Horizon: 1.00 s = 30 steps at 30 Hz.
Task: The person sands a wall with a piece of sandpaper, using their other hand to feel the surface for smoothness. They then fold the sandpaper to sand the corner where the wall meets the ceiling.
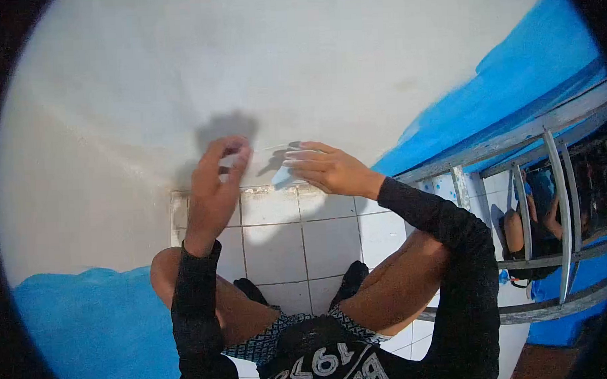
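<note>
Both bare hands are raised in front of a white wall [326, 62], just above its base. My left hand [213, 189] is slightly blurred, its fingers curled toward the thumb; whatever sits between them is too small to tell. To its right, my right hand [333, 170] points left with fingers together, closed on a small pale blue piece [282, 175], thin-looking, whose kind does not show. A faint thin line runs between the two hands. Shadows of the hands fall on the wall close behind them.
White floor tiles [272, 247] lie between my bent legs. Blue paint covers the wall at lower left [94, 324] and upper right [546, 44]. A metal-barred frame [559, 200] stands close on my right; another person [515, 230] shows through its bars.
</note>
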Available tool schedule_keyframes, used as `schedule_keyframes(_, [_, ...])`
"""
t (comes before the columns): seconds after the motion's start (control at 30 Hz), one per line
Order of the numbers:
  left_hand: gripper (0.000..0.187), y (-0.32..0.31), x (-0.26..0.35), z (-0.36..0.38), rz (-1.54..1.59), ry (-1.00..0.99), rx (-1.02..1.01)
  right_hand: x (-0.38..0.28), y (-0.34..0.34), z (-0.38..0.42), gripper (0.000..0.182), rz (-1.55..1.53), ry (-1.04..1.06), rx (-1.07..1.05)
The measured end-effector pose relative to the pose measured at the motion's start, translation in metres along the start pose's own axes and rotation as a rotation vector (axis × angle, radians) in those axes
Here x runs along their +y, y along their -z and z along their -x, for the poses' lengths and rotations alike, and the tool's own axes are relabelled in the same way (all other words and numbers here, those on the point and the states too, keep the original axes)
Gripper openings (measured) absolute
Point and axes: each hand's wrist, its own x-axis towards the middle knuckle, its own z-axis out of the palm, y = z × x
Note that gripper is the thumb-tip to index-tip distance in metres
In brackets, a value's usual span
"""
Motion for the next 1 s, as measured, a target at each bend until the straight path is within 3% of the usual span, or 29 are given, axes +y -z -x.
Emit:
schedule_keyframes(0.03, [0.040,-0.004,0.001,0.003,-0.169,-0.037,-0.084,-0.005,0.007,-0.008,0.028,-0.165,-0.095,-0.014])
schedule_keyframes(0.1, [0.039,-0.009,0.002,0.006,-0.262,-0.045,-0.126,-0.008,0.017,-0.020,0.026,-0.172,-0.070,0.053])
schedule_keyframes(0.17, [0.035,-0.011,0.001,0.008,-0.263,-0.059,-0.275,-0.013,0.030,-0.027,0.027,-0.573,-0.373,0.075])
schedule_keyframes(0.23, [0.032,-0.014,0.001,0.007,-0.256,-0.086,-0.275,-0.015,0.041,-0.034,0.026,-0.683,-0.426,0.122])
schedule_keyframes(0.3, [0.030,-0.013,0.001,0.006,-0.172,0.034,-0.268,-0.016,0.043,-0.036,0.026,-0.799,-0.472,0.165])
schedule_keyframes(0.37, [0.027,-0.017,-0.001,0.007,-0.065,0.064,-0.216,-0.015,0.041,-0.040,0.026,-1.180,-0.796,0.057])
schedule_keyframes(0.4, [0.024,-0.019,-0.002,0.007,0.045,0.095,-0.165,-0.018,0.037,-0.043,0.026,-1.179,-0.791,0.059])
schedule_keyframes(0.47, [0.023,-0.022,0.000,0.007,0.087,0.111,-0.161,-0.029,0.025,-0.048,0.026,-1.721,-0.745,0.318])
schedule_keyframes(0.6, [0.022,-0.024,-0.002,0.005,0.295,0.178,-0.114,-0.032,0.020,-0.053,0.029,-1.945,-0.754,0.339])
schedule_keyframes(0.7, [0.023,-0.019,-0.007,-0.001,0.153,0.218,-0.056,-0.028,0.023,-0.058,0.038,-1.786,-0.776,0.340])
schedule_keyframes(0.83, [0.023,-0.020,-0.007,-0.003,0.237,0.136,0.043,-0.031,0.036,-0.063,0.040,-1.781,-0.763,0.376])
schedule_keyframes(0.9, [0.025,-0.017,-0.012,-0.005,0.243,0.191,-0.020,-0.037,0.060,-0.068,0.032,-1.707,-0.964,0.198])
schedule_keyframes(0.93, [0.025,-0.017,-0.016,-0.006,0.242,0.190,-0.011,-0.036,0.053,-0.066,0.032,-1.707,-0.956,0.191])
schedule_keyframes(1.0, [0.029,-0.018,-0.018,-0.008,0.279,0.201,-0.025,-0.037,0.037,-0.066,0.040,-1.971,-0.965,0.379])
